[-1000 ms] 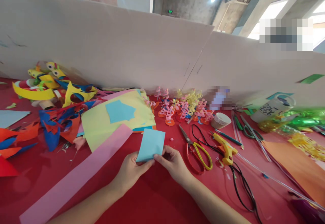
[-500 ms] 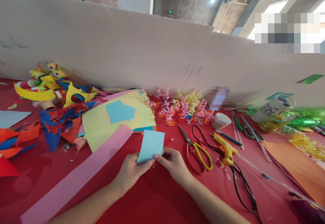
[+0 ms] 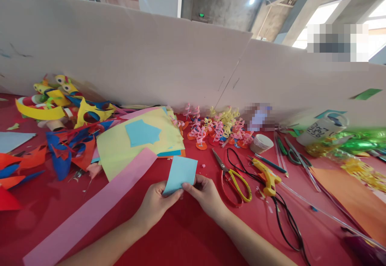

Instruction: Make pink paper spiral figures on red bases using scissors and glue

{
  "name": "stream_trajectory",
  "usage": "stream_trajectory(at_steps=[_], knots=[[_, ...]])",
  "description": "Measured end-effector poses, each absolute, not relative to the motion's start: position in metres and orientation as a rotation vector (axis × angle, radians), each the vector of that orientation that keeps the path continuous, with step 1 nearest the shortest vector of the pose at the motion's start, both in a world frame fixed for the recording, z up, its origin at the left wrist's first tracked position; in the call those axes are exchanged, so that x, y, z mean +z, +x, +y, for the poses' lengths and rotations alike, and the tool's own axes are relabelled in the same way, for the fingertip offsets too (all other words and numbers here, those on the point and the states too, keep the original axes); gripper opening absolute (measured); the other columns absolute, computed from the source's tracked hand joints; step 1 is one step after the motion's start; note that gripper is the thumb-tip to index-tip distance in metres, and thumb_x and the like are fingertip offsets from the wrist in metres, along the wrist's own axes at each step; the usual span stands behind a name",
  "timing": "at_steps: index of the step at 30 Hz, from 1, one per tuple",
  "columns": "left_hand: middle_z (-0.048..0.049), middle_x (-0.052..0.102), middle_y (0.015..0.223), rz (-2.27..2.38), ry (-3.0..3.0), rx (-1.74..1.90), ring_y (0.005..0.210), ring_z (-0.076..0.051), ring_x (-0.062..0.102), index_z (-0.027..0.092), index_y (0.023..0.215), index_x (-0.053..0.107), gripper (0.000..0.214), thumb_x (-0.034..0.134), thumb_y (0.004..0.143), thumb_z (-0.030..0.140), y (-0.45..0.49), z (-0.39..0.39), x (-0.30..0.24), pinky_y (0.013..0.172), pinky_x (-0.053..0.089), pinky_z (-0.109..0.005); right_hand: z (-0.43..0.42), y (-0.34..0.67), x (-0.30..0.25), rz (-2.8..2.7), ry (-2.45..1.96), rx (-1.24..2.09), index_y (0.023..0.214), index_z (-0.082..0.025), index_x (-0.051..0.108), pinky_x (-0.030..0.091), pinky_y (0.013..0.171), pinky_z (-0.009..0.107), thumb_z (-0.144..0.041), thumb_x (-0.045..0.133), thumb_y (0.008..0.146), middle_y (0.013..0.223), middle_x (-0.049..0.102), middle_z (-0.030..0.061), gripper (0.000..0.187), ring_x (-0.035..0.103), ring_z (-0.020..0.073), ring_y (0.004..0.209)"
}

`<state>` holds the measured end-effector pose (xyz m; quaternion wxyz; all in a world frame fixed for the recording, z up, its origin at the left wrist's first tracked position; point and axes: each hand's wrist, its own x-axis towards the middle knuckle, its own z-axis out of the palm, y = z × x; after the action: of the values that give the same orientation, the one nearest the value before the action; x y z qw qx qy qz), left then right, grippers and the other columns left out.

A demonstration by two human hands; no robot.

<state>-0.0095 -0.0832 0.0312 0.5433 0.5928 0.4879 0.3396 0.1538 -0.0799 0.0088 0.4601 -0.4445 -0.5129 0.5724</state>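
Broadly, a pale panel (image 3: 126, 57) spans the back, its ends cut off at both sides, above a red table (image 3: 169, 234) that runs out of view below. A pink strip (image 3: 90, 213) slants to the lower left, its near end cropped; it covers a corner of the pale yellow sheet (image 3: 111, 157). An orange sheet (image 3: 346, 193) meets the right edge. The glue gun (image 3: 269, 177) trails a black cord off the bottom. Centrally, the left hand (image 3: 157, 199) and right hand (image 3: 208, 191) both pinch one light blue paper (image 3: 181, 173), tilted, between strip and scissors (image 3: 223, 168); most fingers are hidden behind it. A tiny pink scrap (image 3: 203, 165) is hard to identify.
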Motion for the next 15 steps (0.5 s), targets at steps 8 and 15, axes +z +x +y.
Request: stream_trajectory(at_steps=[8, 15], knots=[[-0.0017, 0.061, 0.063, 1.14, 1.414, 0.797, 0.061, -0.015, 0.053, 0.015, 0.063, 0.062, 0.03, 0.059, 0.079, 0.04, -0.011, -0.0827, 0.029, 0.058, 0.04, -0.023, -0.0807, 0.1529, 0.0154, -1.243, -0.941, 1.524, 0.069, -0.018, 0.061, 0.048, 0.065, 0.031, -0.048, 0.067, 0.073, 0.064, 0.065, 0.0018, 0.031, 0.061, 0.018, 0.063], [0.004, 0.047, 0.052, 1.195, 1.388, 0.803, 0.049, -0.01, 0.042, 0.016, 0.058, 0.054, 0.031, 0.063, 0.073, 0.042, -0.0079, -0.0822, 0.0305, 0.047, 0.032, -0.022, -0.0792, 0.1544, 0.0066, -1.233, -1.095, 1.4, 0.066, -0.017, 0.06, 0.045, 0.059, 0.026, -0.05, 0.069, 0.07, 0.063, 0.065, 0.0014, 0.034, 0.057, 0.0151, 0.059]])
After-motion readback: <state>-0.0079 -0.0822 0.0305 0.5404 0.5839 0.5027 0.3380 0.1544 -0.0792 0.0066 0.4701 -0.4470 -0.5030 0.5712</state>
